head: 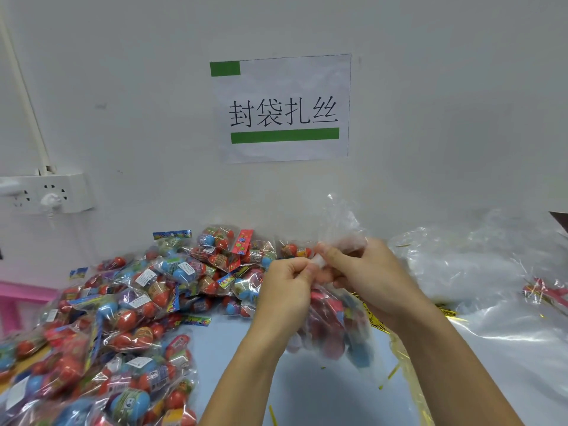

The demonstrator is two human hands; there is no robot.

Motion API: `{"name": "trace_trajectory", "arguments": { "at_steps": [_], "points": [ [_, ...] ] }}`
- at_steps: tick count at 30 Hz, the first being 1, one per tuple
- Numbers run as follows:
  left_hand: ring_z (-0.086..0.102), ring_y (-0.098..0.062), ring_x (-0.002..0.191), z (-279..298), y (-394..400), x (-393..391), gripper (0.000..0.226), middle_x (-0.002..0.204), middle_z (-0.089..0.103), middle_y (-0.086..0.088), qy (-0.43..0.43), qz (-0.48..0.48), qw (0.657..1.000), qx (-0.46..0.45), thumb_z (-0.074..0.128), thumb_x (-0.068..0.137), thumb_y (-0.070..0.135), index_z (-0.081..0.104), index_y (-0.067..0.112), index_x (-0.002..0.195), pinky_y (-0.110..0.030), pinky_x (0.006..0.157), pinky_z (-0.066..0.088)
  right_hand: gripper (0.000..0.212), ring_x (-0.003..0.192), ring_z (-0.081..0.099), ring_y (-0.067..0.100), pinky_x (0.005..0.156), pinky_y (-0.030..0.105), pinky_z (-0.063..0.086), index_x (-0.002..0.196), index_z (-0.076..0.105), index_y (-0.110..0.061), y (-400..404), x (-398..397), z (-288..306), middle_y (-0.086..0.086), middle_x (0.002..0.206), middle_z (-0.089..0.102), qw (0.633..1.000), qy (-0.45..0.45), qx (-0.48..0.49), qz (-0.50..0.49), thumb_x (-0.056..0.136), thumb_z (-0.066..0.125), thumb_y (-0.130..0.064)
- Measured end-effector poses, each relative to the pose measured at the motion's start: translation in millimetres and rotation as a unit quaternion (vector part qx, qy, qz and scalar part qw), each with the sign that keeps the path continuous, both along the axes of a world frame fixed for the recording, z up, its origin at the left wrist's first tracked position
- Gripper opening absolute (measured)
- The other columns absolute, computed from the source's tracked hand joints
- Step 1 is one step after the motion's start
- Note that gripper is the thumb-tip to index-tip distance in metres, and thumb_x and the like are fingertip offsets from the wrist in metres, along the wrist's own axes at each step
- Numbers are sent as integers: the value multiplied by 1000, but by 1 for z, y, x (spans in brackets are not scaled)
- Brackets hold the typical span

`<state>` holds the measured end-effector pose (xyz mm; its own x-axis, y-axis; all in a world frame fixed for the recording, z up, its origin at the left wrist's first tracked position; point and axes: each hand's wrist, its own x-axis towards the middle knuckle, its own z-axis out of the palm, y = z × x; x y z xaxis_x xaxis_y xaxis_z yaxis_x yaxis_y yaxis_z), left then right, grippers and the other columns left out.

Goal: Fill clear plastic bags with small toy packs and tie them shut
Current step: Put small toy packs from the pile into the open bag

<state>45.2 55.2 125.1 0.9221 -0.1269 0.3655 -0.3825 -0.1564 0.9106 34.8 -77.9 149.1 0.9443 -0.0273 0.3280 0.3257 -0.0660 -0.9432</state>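
Observation:
A clear plastic bag [335, 330] filled with red and blue toy packs hangs in front of me above the light blue table [307, 379]. Its gathered neck [341, 222] sticks up between my hands. My left hand [285, 290] pinches the neck from the left. My right hand [365, 269] grips the neck from the right, fingers curled round it. A big heap of small toy packs [129, 302] covers the table's left side. Whether a tie is on the neck is hidden by my fingers.
Empty clear bags [479, 272] lie in a pile at the right, with gold twist ties [445, 312] beside them and loose ones [272, 413] near the front. A paper sign [282, 109] hangs on the wall; a power strip [46, 193] is at left.

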Motion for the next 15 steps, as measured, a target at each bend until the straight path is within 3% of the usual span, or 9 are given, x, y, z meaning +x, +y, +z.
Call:
{"name": "trace_trajectory", "arguments": {
  "at_steps": [3, 7, 11, 15],
  "points": [
    [48, -7, 52, -4, 0, 2, 37, 56, 62, 2, -34, 54, 997, 36, 56, 98, 8, 68, 12, 62, -22, 54, 39, 27, 58, 66, 11, 57, 21, 49, 76, 76, -13, -1, 0, -2, 3, 67, 72, 997, 33, -62, -13, 87, 75, -37],
    [61, 0, 55, -3, -4, -4, 41, 64, 70, 5, -74, 82, 993, 41, 49, 84, -6, 72, 21, 64, -15, 53, 46, 28, 59, 63, 11, 58, 25, 48, 81, 77, -10, 0, 0, -7, 8, 75, 75, 991, 75, -112, -9, 84, 76, -38],
    [63, -12, 101, -2, -4, -2, 44, 96, 74, 3, -167, 127, 971, 114, 40, 65, 11, 80, 14, 82, -26, 92, 49, 15, 51, 62, 6, 45, 16, 42, 73, 75, -13, 1, 2, -9, 0, 65, 72, 996, 60, -60, -39, 82, 81, -23],
    [62, -17, 92, -6, -2, 2, 34, 85, 73, 4, -167, 117, 967, 151, 44, 73, 16, 78, 14, 77, -35, 83, 50, 14, 54, 66, 13, 54, 27, 47, 78, 75, -5, 3, 6, -11, 6, 65, 72, 997, 60, -35, -43, 83, 81, -18]
  ]
}}
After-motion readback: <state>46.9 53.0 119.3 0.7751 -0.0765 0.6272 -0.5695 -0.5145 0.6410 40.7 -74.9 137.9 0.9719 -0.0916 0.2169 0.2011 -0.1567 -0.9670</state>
